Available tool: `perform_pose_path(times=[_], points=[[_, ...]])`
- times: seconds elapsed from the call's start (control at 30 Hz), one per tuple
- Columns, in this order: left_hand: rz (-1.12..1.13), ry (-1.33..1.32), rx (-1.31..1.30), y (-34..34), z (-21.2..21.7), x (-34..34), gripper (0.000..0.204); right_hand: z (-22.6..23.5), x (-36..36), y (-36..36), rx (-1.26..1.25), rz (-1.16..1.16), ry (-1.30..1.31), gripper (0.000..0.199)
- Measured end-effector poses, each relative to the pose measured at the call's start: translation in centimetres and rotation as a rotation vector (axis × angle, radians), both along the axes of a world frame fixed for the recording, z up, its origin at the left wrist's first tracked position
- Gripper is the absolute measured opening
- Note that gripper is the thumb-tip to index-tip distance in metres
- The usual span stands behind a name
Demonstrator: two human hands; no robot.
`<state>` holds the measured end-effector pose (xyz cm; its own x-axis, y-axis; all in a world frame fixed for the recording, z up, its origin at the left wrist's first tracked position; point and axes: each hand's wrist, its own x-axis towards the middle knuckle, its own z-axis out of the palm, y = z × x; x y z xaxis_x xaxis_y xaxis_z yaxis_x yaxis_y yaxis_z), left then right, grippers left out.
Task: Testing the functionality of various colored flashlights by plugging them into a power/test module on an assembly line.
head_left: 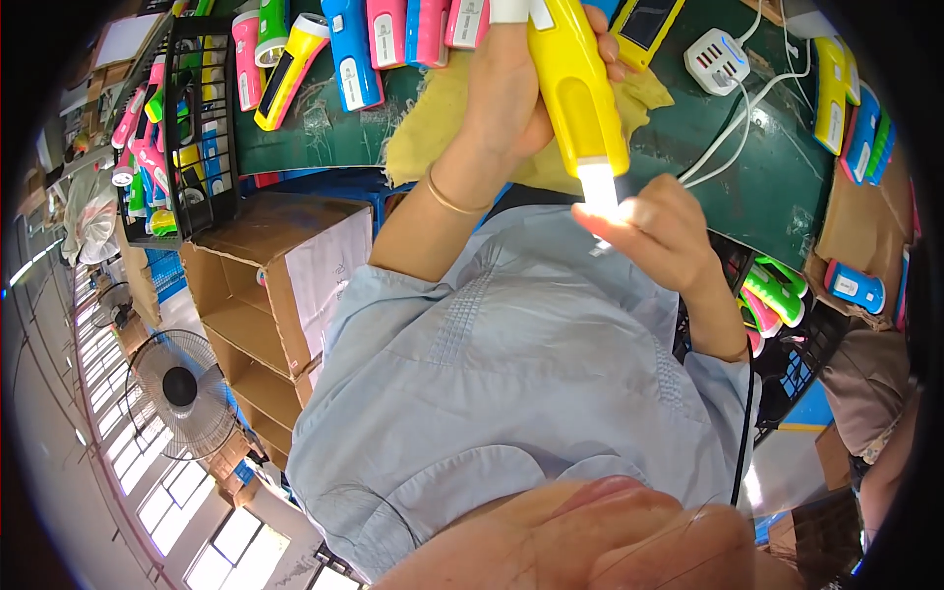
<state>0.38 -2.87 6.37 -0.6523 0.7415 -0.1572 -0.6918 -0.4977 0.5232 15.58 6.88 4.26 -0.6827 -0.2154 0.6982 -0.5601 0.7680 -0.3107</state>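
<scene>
My left hand is wrapped round a yellow flashlight, held tilted above the table near my chest. A bright white piece sticks out of the flashlight's near end and glows strongly. My right hand pinches the tip of this glowing piece between thumb and fingers. A small pale bit pokes out below the fingertips; glare hides its exact shape. Under the flashlight a yellow cloth lies on the green table.
Several colourful flashlights line the table's far left. A white multi-port charger with white cables sits at the right. More flashlights fill a black basket and a lower right crate. A cardboard shelf and a fan stand left.
</scene>
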Motion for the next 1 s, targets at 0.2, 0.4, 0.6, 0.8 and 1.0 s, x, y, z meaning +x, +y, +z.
perform_pose_path(times=[0.2, 0.4, 0.6, 0.8, 1.0], points=[[0.040, 1.235, -0.128, -2.0, -4.1, 1.5, 0.048, -0.9, -1.5, -0.3, -0.642, -0.180, -0.407, 0.051], [-0.014, 1.595, -0.152, -3.6, -2.9, 2.5, 0.048, -1.8, -2.2, 0.9, -0.513, -0.216, -0.466, 0.051], [0.002, 1.505, -0.367, -5.6, -2.4, 3.4, 0.057, -1.9, -1.5, 2.4, -0.620, -0.234, -0.434, 0.015], [0.053, 1.605, -0.532, -6.1, -2.2, 3.9, 0.065, -0.3, 0.0, 1.9, -0.732, -0.219, -0.585, 0.015], [-0.167, 1.134, -0.601, -5.2, -1.4, 4.2, 0.082, 1.9, 0.4, 1.0, -0.821, -0.231, -0.384, 0.018]])
